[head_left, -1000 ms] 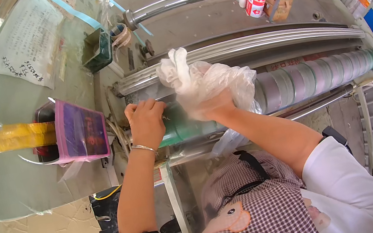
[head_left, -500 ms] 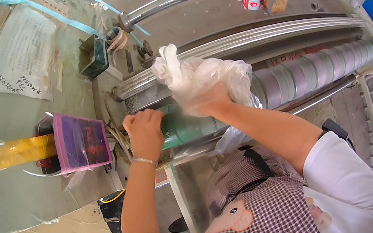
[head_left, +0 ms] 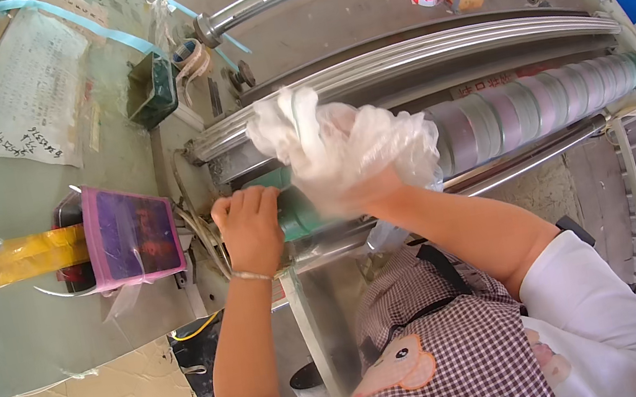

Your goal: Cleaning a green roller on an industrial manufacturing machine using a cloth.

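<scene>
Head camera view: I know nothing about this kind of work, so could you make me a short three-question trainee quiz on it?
1. Multiple choice: which hand holds the crumpled whitish plastic?
A) left
B) right
C) neither

2. True or false: the purple container with pink edges is to the left of the person's left hand.

3. Fill in the colour: just right of the left hand, the visible part of the long roller is ____.

Key:
1. B, the right hand.
2. True.
3. Green.
</scene>
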Tool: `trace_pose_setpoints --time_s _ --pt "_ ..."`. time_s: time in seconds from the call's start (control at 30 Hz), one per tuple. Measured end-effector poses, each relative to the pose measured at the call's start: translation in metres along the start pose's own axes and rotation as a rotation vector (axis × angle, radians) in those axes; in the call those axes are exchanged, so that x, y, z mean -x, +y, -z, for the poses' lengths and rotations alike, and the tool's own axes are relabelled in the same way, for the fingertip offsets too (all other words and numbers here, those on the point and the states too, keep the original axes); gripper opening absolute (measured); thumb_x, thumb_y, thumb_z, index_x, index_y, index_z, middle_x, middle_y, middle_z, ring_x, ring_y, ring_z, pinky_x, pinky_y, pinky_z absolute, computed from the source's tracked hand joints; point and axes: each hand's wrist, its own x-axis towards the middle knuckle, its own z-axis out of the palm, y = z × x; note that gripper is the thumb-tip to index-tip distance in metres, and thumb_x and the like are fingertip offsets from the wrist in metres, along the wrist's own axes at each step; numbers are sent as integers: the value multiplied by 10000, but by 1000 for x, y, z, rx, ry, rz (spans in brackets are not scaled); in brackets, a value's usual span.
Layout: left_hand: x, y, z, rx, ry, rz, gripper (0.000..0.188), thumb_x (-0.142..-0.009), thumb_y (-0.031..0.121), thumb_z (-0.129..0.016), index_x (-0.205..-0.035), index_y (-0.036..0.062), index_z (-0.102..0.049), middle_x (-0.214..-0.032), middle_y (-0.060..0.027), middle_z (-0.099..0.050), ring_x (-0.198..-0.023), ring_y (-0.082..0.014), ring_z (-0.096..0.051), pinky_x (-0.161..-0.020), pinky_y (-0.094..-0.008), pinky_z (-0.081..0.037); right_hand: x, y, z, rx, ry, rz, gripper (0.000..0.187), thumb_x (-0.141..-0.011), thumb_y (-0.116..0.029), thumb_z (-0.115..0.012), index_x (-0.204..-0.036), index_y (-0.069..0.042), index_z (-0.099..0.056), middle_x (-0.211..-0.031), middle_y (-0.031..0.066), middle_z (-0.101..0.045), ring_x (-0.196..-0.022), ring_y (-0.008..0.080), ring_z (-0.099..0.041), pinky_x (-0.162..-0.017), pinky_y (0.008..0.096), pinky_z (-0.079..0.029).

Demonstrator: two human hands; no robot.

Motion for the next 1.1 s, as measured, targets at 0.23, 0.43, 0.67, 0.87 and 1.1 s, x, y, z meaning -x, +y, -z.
trace_pose_setpoints --time_s 0.23,0.43,0.67,0.87,1.1 --pt "58 24 -3 -23 -79 -122 227 -750 127 -605 -972 150 -646 -952 31 -596 -908 -146 -592 -881 -380 -345 10 24 -76 -373 -197 -142 529 -945 -411 -505 -1405 -151 -471 -1326 116 -563 -1188 265 -554 -966 444 -452" --pt "1 6 2 -30 65 -28 311 -734 22 -634 -1022 134 -666 -959 4 -648 -906 -177 -623 -892 -391 -355 -13 50 -119 -1184 -212 -239 552 -940 -424 -531 -1414 -147 -468 -1332 71 -567 -1205 263 -549 -967 440 -449" --pt "55 25 -5 -13 103 -101 255 -746 67 -635 -990 136 -667 -960 14 -631 -902 -144 -618 -884 -357 -352 -4 23 -10 -267 151 -40 449 -909 -391 -571 -1293 -160 -541 -1205 82 -597 -1072 284 -587 -863 448 -472" --pt "-8 -2 -1 -52 134 8 257 -728 60 -638 -965 157 -650 -913 21 -606 -884 -158 -600 -905 -369 -350 7 6 -16 -230 -120 -235 501 -882 -447 -605 -1287 -156 -568 -1161 53 -655 -1041 270 -609 -850 433 -481" --pt "3 14 23 79 -107 -57 300 -677 -32 -637 -925 134 -659 -951 -3 -631 -905 -196 -607 -901 -408 -352 3 10 -43 -317 -89 -240 396 -880 -439 -489 -1078 -131 -642 -1029 122 -676 -1001 338 -618 -902 440 -455"
